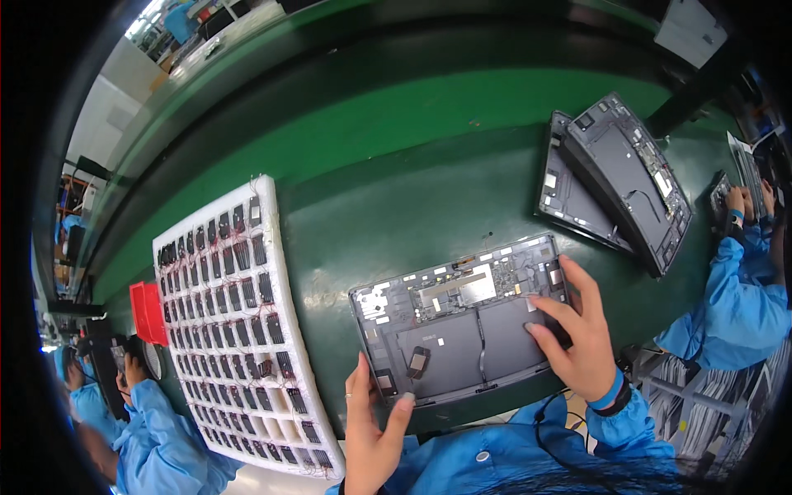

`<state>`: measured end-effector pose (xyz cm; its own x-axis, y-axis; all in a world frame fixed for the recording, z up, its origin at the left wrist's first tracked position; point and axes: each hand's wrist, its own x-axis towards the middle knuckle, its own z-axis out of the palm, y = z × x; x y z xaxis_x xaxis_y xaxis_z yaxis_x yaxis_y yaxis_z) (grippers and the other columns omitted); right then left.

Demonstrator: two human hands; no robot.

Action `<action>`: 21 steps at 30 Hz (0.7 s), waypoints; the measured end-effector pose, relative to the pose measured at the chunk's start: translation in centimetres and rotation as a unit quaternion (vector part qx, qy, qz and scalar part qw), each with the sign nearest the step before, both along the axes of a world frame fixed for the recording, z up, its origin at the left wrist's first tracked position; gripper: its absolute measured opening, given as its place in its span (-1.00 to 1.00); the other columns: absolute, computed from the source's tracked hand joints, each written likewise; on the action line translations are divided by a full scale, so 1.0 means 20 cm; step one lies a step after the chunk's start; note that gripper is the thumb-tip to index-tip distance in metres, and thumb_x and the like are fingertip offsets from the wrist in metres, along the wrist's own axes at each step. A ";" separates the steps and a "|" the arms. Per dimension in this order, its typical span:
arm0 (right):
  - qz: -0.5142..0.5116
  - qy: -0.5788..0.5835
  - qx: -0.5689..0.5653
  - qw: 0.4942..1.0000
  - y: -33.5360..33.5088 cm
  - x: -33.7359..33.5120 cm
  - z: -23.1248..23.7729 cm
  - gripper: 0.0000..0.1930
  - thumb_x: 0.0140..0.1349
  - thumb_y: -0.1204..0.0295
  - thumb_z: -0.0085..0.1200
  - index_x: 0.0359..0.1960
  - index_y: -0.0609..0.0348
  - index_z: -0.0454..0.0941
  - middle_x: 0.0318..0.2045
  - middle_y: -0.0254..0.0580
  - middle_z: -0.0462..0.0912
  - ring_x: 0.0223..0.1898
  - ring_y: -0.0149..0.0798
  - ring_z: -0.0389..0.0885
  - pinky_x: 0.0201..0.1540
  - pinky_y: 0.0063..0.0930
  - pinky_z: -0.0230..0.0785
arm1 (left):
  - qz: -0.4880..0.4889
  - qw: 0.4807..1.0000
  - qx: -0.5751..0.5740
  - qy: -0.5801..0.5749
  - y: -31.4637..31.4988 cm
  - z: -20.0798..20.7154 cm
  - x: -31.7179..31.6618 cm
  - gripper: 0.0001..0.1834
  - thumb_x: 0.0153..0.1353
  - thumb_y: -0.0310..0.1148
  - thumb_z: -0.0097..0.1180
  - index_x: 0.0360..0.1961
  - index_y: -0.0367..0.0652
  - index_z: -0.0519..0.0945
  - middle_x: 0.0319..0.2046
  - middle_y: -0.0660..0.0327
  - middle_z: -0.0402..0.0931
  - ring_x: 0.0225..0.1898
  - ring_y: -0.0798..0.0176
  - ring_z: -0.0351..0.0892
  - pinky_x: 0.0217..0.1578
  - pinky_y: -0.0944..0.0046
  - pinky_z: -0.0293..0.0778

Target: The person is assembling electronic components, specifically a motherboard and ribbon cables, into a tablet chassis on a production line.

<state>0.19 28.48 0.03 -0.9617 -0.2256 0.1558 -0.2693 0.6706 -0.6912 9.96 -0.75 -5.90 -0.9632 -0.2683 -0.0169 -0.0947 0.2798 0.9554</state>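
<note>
An opened laptop bottom case (528, 359), dark grey with its circuit board (474, 285) exposed along the far side, lies in front of me. On its lower left part rests a small black speaker-like module (419, 361). My left hand (373, 437) grips the near left corner, thumb at the front edge and a finger along the side. Over the right side is my right hand (584, 346), its fingers apart; the fingertips reach the far right edge and the inner surface near a small white piece (532, 304). Nothing shows clearly held in it.
Left stands a white foam tray (272, 247) with rows of small black wired parts, beside a red bin (148, 312). Two more laptop cases (631, 177) are stacked at far right on the green bench (363, 190). People in blue work at left (157, 437) and right (734, 305).
</note>
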 end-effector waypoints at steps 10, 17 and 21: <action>-0.001 0.037 -0.109 0.993 -0.11 -0.07 0.06 -0.55 0.37 0.45 0.38 0.28 0.26 0.68 0.53 0.20 0.38 0.51 0.24 0.41 0.54 -0.02 0.26 | 0.082 0.947 0.295 -0.099 -0.17 0.38 -0.13 -0.14 0.40 -0.58 0.22 0.66 -0.36 0.13 0.55 -0.18 0.29 0.47 -0.13 0.45 0.44 -0.26 0.43; -0.039 0.143 -0.208 0.967 -0.01 -0.26 0.25 -0.49 0.45 0.38 0.31 0.39 0.25 0.56 0.48 0.11 0.44 0.50 0.10 0.44 0.53 -0.10 0.26 | 0.001 0.939 0.335 -0.076 -0.49 0.40 -0.83 -0.32 0.58 -0.61 -0.04 0.67 -0.28 0.15 0.42 -0.05 0.49 0.34 0.01 0.61 0.32 -0.19 0.60; -0.244 0.191 -0.255 0.916 0.34 -0.19 0.08 -0.54 0.44 0.42 0.28 0.34 0.25 0.58 0.41 0.02 0.51 0.44 -0.05 0.49 0.50 -0.12 0.30 | -0.044 0.953 0.297 -0.049 -0.69 0.27 -1.40 -0.36 0.63 -0.57 -0.16 0.68 -0.29 0.13 0.40 -0.06 0.50 0.34 -0.02 0.60 0.35 -0.17 0.56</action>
<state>-3.71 35.33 1.53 -0.7824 0.4126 0.4664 -0.3105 0.3907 -0.8665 -18.04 -14.58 -0.45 -0.9673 -0.1018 -0.2325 -0.1936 -0.2967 0.9351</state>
